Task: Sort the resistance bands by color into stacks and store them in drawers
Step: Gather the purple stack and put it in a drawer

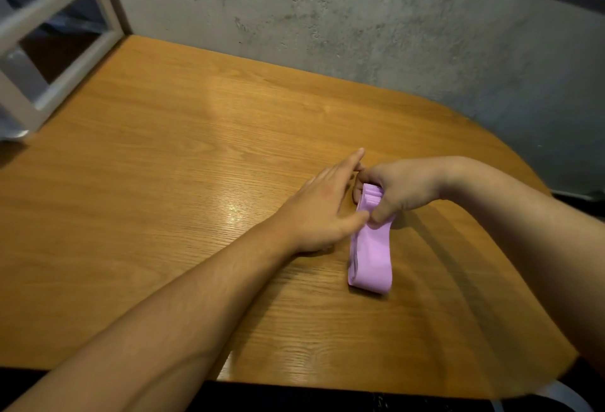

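a stack of purple bands (371,257) lies on the table (163,182), right of centre. the right hand (399,189) pinches its far end, fingers curled over it. the left hand (322,205), fingers straight, rests against the stack's left side.

A wooden bench (163,182) with a rounded right end fills the view, with two bare forearms reaching over it from the near edge. A stack of purple resistance bands (371,261) lies flat right of centre. The right hand (399,189) curls over the stack's far end and pinches it. The left hand (324,211) lies just left of it, fingers straight, thumb touching the bands. A grey concrete wall (360,18) runs along the far side, and a white frame (59,35) stands at far left.
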